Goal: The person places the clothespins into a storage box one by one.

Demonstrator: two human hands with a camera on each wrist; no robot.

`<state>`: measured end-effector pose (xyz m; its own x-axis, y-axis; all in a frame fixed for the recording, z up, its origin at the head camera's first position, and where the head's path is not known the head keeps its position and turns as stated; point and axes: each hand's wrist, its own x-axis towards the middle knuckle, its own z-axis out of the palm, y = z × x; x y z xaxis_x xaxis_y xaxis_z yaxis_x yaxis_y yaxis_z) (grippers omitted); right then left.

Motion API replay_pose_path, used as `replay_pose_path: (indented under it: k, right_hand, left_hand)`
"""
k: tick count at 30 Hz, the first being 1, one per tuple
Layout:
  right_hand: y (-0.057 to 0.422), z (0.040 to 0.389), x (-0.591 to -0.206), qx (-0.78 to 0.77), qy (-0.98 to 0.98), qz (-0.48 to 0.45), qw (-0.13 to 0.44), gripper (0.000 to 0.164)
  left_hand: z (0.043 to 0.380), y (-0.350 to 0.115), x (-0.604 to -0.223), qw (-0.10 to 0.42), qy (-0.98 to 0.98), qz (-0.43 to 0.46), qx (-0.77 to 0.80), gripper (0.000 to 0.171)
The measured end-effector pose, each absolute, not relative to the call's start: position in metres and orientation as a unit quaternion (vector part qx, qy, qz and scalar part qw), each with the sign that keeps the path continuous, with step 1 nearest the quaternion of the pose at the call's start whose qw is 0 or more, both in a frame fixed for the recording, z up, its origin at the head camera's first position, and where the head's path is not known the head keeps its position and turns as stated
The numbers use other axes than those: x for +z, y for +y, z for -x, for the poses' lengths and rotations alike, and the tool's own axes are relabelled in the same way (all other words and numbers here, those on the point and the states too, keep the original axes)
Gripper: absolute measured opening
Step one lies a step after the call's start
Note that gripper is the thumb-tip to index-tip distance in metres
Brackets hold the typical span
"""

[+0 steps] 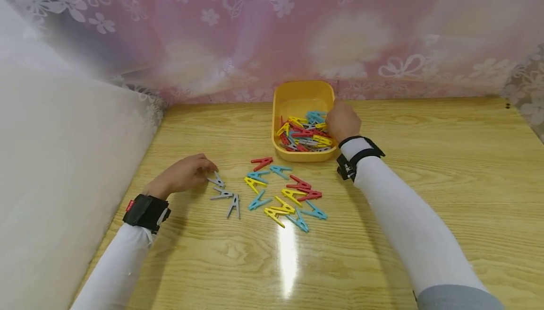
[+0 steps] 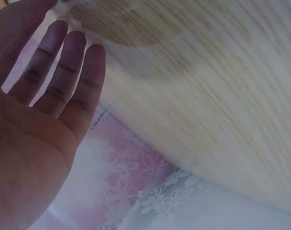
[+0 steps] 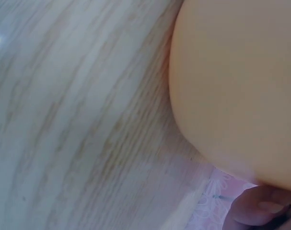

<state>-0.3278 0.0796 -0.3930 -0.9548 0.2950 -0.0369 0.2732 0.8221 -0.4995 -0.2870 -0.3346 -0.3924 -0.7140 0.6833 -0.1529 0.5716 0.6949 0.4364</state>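
Note:
My left hand (image 1: pixel 187 173) is low over the table's left part, thumb and forefinger tips at one leg of a grey clothespin (image 1: pixel 218 180). In the left wrist view its other fingers (image 2: pixel 73 72) extend side by side, the pin out of sight. Two more grey clothespins (image 1: pixel 222 193) lie just below that one. My right hand (image 1: pixel 343 121) grips the right rim of a yellow plastic basket (image 1: pixel 293 93) holding a pile of mixed clothespins (image 1: pixel 303 135). The basket's smooth outer wall (image 3: pixel 236 96) fills much of the right wrist view, with curled fingers (image 3: pixel 255 206) at its edge.
Between the hands and in front of the basket, several red, blue and yellow clothespins (image 1: pixel 282 208) lie scattered on the wood-grain table (image 1: pixel 221 262). A pink floral cloth (image 1: pixel 238 40) hangs along the back edge. White material (image 1: pixel 63 159) borders the left side.

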Motion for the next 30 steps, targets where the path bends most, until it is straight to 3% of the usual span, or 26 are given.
replay_pose_path:
  k: [13,24,30]
  right_hand:
    - [0.080,0.330,-0.394,0.245,-0.957,0.152,0.016,0.024]
    - [0.077,0.326,-0.391,0.256,-0.954,0.152,0.009,0.027]
    - [0.071,0.331,-0.395,0.253,-0.955,0.154,-0.002,0.029]
  left_hand:
    - [0.295,-0.326,-0.371,0.086,0.930,-0.288,0.210,0.033]
    - [0.327,-0.221,-0.354,-0.019,0.918,-0.303,0.257,0.035]
    - [0.345,-0.180,-0.356,-0.037,0.926,-0.308,0.214,0.036]
